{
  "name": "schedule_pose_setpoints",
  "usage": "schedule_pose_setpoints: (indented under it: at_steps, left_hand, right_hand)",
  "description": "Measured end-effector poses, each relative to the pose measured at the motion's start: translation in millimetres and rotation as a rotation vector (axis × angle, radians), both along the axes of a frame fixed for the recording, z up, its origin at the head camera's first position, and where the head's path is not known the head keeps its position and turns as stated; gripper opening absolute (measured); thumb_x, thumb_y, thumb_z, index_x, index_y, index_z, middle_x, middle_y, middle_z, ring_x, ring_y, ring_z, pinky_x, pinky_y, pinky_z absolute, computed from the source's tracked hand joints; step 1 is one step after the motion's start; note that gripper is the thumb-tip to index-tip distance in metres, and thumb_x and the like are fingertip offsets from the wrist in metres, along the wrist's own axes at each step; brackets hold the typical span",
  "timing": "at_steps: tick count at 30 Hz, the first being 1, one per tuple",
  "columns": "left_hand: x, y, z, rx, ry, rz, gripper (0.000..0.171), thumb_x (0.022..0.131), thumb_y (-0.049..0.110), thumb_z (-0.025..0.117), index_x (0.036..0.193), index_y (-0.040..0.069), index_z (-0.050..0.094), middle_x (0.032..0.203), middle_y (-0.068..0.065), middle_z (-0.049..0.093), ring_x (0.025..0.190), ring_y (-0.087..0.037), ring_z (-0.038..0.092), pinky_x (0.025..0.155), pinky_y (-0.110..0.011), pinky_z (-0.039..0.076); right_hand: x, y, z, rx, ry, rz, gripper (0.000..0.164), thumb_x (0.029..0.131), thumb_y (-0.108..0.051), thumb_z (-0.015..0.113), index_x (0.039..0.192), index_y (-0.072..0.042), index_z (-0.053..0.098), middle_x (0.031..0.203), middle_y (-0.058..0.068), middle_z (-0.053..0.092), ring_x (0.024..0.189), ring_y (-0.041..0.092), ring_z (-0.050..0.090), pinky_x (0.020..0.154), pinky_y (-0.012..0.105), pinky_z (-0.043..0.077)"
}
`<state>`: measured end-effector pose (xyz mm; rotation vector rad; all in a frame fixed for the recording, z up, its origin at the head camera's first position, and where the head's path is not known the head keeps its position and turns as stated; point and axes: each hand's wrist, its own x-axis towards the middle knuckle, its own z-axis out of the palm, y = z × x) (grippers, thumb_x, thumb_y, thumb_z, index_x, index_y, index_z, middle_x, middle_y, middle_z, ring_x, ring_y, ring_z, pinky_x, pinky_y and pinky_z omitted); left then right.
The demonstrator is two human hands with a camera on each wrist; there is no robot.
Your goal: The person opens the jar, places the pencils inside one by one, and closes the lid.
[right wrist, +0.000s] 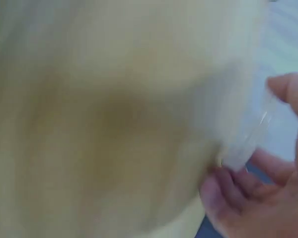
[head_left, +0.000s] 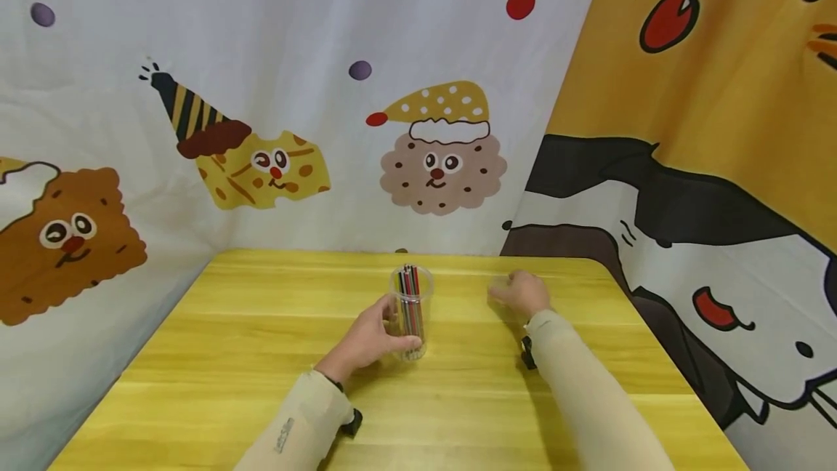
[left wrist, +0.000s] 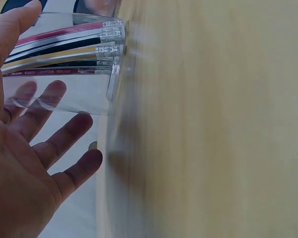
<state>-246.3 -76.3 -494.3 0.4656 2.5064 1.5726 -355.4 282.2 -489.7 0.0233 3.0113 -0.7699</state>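
Note:
A clear plastic cylinder (head_left: 419, 322) of pencils stands upright on the wooden table, its round mouth uncovered at the top. Several pencils (left wrist: 64, 49) in red, black, silver and gold show through its wall, metal-banded ends at the bottom. My left hand (head_left: 369, 339) is loosely round the cylinder from the left, thumb in front. In the left wrist view, two fingers of the left hand (left wrist: 27, 148) show through the wall, and the other two spread free. Off to the right, my right hand (head_left: 527, 295) pinches a clear lid-like disc (right wrist: 248, 141) between thumb and fingers, close above the table.
The yellow wood-grain table (head_left: 294, 282) extends around both hands. Behind it and along the sides hangs a curtain (head_left: 294, 35) printed with cartoon biscuits, cheese and animals, meeting the table's far edge.

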Motion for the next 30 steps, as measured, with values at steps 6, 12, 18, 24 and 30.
schedule_pose_setpoints:
  at_steps: [6,12,18,24,30]
  left_hand:
    - [-1.8,0.5,2.4,-0.036,-0.014,0.000,0.059,0.087,0.041,0.091,0.134,0.031,0.057,0.122,-0.004,0.065,0.107,-0.022,0.062,0.087,-0.043,0.055]
    - [-4.0,0.2,2.0,-0.027,0.001,-0.005,0.059,0.087,0.044,0.091,0.133,0.030,0.057,0.118,-0.004,0.064,0.102,-0.021,0.060,0.082,-0.038,0.052]
    - [-4.0,-0.5,1.7,-0.004,-0.004,-0.014,0.065,0.086,0.044,0.091,0.139,0.031,0.056,0.119,-0.001,0.064,0.102,-0.021,0.059,0.081,-0.038,0.052]
    - [-2.7,-0.2,2.2,-0.012,-0.005,-0.014,0.069,0.087,0.045,0.090,0.145,0.035,0.054,0.125,0.004,0.066,0.113,-0.021,0.061,0.089,-0.042,0.055]
    - [-1.6,-0.1,3.0,-0.023,-0.007,-0.016,0.070,0.087,0.045,0.090,0.146,0.031,0.054,0.125,0.003,0.067,0.113,-0.020,0.062,0.089,-0.042,0.055]
  right_hand:
    - [10.7,-37.1,57.1,-0.468,-0.129,0.258,0.075,0.102,-0.059,0.066,0.157,-0.010,0.053,0.155,0.019,0.059,0.132,0.038,0.065,0.118,0.058,0.047]
    - [39.1,-84.7,123.6,-0.483,-0.101,0.543,0.061,0.100,-0.052,0.072,0.152,-0.022,0.061,0.147,0.005,0.067,0.131,0.025,0.066,0.117,0.054,0.048]
    - [64.1,-109.3,143.9,-0.291,-0.067,0.714,0.065,0.098,-0.044,0.076,0.154,-0.016,0.058,0.139,0.006,0.072,0.118,0.021,0.071,0.100,0.042,0.060]
    - [72.8,-116.8,145.3,-0.221,-0.012,0.734,0.067,0.097,-0.043,0.078,0.155,-0.018,0.057,0.147,0.009,0.067,0.127,0.032,0.068,0.106,0.053,0.057]
    - [77.1,-129.8,153.0,-0.020,0.061,0.813,0.069,0.097,-0.044,0.078,0.158,-0.023,0.054,0.150,0.000,0.066,0.125,0.023,0.069,0.105,0.048,0.057]
